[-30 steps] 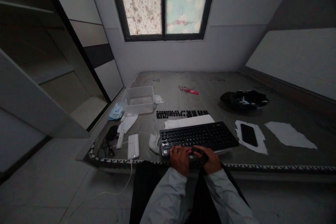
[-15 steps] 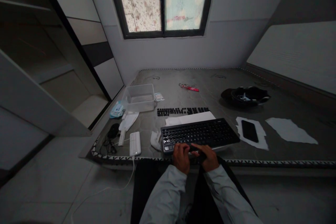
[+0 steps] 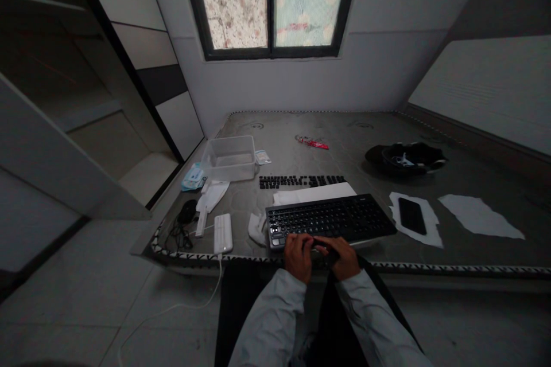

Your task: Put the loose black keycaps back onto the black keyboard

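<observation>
A black keyboard (image 3: 331, 219) lies at the front of the mattress, slightly tilted, its near edge by my hands. My left hand (image 3: 298, 257) is at its lower left part, fingers curled and pinched together. My right hand (image 3: 345, 258) is close beside it, thumb and fingers closed and pointing toward the left fingertips. Something small and dark seems to be between the fingertips, too dim to name. Beyond the keyboard, loose black keycaps (image 3: 282, 182) are laid out in rows. White paper (image 3: 314, 193) shows from behind the keyboard.
On the mattress (image 3: 336, 126) to the left are a clear plastic box (image 3: 232, 167), a white power bank (image 3: 222, 233) with a cable, and a black mouse (image 3: 187, 212). To the right are a phone (image 3: 412, 215) on paper, another paper sheet (image 3: 480, 216) and a black cap (image 3: 404, 157).
The whole view has shifted slightly. Both hands stay at the keyboard's near edge, with their fingertips a little closer together.
</observation>
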{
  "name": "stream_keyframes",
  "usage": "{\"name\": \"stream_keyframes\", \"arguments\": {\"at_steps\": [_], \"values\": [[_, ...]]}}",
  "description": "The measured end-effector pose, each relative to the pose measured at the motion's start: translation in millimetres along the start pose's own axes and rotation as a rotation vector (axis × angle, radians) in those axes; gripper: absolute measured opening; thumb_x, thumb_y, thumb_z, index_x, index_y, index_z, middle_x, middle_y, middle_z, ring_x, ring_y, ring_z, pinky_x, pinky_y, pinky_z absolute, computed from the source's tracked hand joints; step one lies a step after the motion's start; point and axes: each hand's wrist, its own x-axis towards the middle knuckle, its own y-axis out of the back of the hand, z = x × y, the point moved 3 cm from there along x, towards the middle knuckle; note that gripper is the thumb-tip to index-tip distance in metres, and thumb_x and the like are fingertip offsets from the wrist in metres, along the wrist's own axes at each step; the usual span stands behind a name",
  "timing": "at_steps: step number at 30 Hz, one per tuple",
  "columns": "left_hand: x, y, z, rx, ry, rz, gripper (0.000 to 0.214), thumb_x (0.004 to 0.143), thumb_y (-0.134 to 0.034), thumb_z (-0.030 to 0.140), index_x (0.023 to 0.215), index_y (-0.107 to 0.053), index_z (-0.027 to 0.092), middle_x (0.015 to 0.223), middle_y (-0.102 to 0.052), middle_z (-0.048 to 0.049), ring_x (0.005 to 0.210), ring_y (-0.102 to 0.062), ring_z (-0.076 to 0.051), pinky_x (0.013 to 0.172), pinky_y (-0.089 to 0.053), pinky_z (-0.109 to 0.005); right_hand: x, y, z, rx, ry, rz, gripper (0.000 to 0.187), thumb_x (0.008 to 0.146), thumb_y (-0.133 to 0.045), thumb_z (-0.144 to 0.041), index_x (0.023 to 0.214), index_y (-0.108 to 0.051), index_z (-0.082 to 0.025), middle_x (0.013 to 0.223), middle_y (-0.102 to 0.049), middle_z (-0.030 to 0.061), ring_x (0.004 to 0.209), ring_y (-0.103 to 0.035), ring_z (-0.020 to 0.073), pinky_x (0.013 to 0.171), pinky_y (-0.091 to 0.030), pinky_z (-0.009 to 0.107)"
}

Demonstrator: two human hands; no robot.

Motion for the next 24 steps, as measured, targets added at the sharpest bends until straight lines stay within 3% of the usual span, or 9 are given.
{"name": "stream_keyframes", "arguments": {"at_steps": [7,13,18,24], "values": [[0,-0.4,-1,-0.006,0.013,-0.014,0.018,0.093,-0.047,0.023,0.085,-0.063,0.02,0.081,-0.062,-0.003,0.084,-0.056,-0.016,0.078,-0.046,-0.028,1,1,-1,-0.002,0.017,0.011,0.02,0.088,-0.059,-0.034,0.105,-0.067,-0.026,0.086,-0.074,0.0019,0.062,-0.065,0.0153,0.063,-0.05,0.029],[3,1.5,5,-0.039,-0.064,-0.093,0.024,0.094,-0.044,0.033,0.095,-0.064,0.02,0.089,-0.066,-0.0043,0.088,-0.056,-0.018,0.08,-0.045,-0.031,-2,4,6,-0.015,-0.023,0.037,0.019,0.085,-0.058,-0.026,0.101,-0.069,-0.025,0.087,-0.074,0.0029,0.067,-0.067,0.0171,0.062,-0.052,0.029],[6,3.7,10,-0.058,-0.09,-0.109,0.022,0.091,-0.051,0.037,0.092,-0.066,0.021,0.088,-0.069,-0.0031,0.084,-0.06,-0.017,0.08,-0.047,-0.031,-6,7,8,0.064,-0.01,0.039,0.029,0.083,-0.049,-0.015,0.103,-0.069,-0.024,0.088,-0.073,0.0032,0.074,-0.069,0.017,0.066,-0.055,0.028],[4,2.8,6,-0.036,-0.122,-0.109,0.021,0.092,-0.05,0.033,0.087,-0.068,0.023,0.088,-0.07,-0.0017,0.084,-0.062,-0.015,0.082,-0.048,-0.03,-3,10,6,0.106,-0.039,0.038,0.037,0.078,-0.047,-0.009,0.102,-0.07,-0.025,0.077,-0.071,0.0017,0.062,-0.066,0.0146,0.055,-0.053,0.024]]}}
